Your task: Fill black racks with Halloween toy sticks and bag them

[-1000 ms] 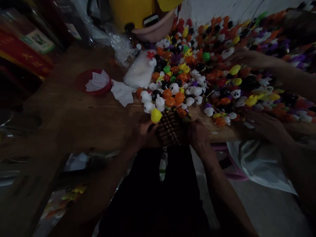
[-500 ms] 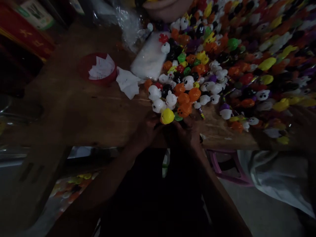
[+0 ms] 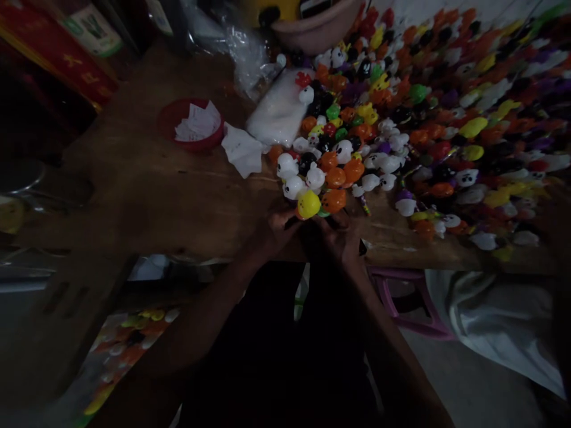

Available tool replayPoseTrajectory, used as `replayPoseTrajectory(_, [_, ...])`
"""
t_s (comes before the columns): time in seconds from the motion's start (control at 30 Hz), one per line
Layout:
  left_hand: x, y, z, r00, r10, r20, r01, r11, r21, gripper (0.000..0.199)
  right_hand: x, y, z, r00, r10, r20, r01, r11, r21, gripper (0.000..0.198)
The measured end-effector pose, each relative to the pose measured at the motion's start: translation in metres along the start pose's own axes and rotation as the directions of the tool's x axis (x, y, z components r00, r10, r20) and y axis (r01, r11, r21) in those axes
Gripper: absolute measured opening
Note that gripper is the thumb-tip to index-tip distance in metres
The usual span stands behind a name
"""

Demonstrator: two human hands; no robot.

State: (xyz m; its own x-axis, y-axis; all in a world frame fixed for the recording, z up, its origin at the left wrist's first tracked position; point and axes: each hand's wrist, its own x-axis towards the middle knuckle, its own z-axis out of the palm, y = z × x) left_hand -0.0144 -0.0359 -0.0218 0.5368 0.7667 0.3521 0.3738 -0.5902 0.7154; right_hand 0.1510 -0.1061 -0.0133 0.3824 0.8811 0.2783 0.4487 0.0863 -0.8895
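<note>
My left hand (image 3: 277, 233) and my right hand (image 3: 342, 239) are close together at the table's front edge. Their fingers are curled in at the near side of a bunch of small glossy plastic figures, and the dimness hides the fingertips and whatever lies under the heads. Nearest to my fingers are a round yellow head (image 3: 308, 204) and an orange pumpkin-like head (image 3: 334, 200). Behind them in the bunch are white ghost-like heads (image 3: 293, 187), more orange ones and black ones. A thin striped stick (image 3: 365, 205) pokes out to the right.
A large pile of similar figures (image 3: 473, 128) covers the table's right side. Left of the bunch are a crumpled white paper (image 3: 243, 150), a red bowl (image 3: 166, 125) of paper slips and a stack of clear bags (image 3: 279, 110). A pink basin (image 3: 312, 35) stands behind; a purple stool (image 3: 388, 297) is below.
The view has shifted slightly, so the bowl, paper and bags appear farther right and the basin shows more. My hands stay at the bunch, with little visible change in their grip.
</note>
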Motion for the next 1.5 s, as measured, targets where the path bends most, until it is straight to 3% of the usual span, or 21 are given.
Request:
replayPoseTrajectory(0.2, [-0.004,-0.001,0.007,0.993,0.080,-0.092,-0.072,0.994,0.083,0.022,0.002,-0.009,-0.011,0.995,-0.066,0.072,0.079,0.978,-0.193,0.021])
replayPoseTrajectory(0.43, [-0.008,0.003,0.008,0.986,0.108,-0.128,-0.102,0.993,0.053,0.020,-0.004,-0.003,-0.009,0.989,-0.143,0.044,0.149,0.969,-0.195,0.020])
replayPoseTrajectory(0.57, [-0.011,0.005,0.003,0.996,0.033,-0.087,-0.026,0.997,0.069,0.026,-0.002,-0.001,-0.008,0.967,-0.249,0.061,0.256,0.927,-0.275,0.021])
replayPoseTrajectory(0.73, [-0.013,0.003,-0.001,0.999,0.030,-0.014,-0.029,0.997,0.072,0.022,0.000,-0.003,-0.008,0.968,-0.242,0.071,0.253,0.925,-0.283,0.023])
replayPoseTrajectory(0.83, [-0.022,0.017,-0.012,0.999,-0.032,-0.024,0.035,0.986,0.163,0.020,-0.002,-0.001,-0.005,0.971,-0.226,0.081,0.240,0.926,-0.292,0.021])
replayPoseTrajectory(0.9, [-0.028,0.037,-0.027,0.994,-0.050,-0.098,0.075,0.961,0.268,0.015,-0.003,0.001,-0.003,0.965,-0.244,0.100,0.263,0.926,-0.272,0.021])
replayPoseTrajectory(0.97, [-0.030,0.062,-0.044,0.985,0.020,-0.172,0.042,0.936,0.349,0.009,-0.002,0.003,-0.002,0.960,-0.259,0.111,0.279,0.925,-0.258,0.022])
replayPoseTrajectory(1.1, [-0.011,0.097,-0.059,0.936,0.303,-0.178,-0.219,0.900,0.377,0.022,-0.001,0.003,-0.003,0.969,-0.205,0.135,0.233,0.940,-0.248,0.019])
replayPoseTrajectory(1.2, [0.009,0.095,-0.051,0.906,0.412,-0.096,-0.339,0.843,0.418,0.026,-0.002,0.005,-0.001,0.969,-0.204,0.141,0.230,0.950,-0.210,0.019])
replayPoseTrajectory(1.3, [0.015,0.083,-0.044,0.890,0.448,-0.083,-0.357,0.799,0.483,0.018,-0.003,0.008,0.003,0.964,-0.237,0.116,0.258,0.941,-0.217,0.017])
replayPoseTrajectory(1.5, [0.017,0.077,-0.042,0.863,0.503,-0.054,-0.401,0.746,0.532,0.031,-0.001,0.008,0.005,0.955,-0.189,0.228,0.258,0.909,-0.327,0.012])
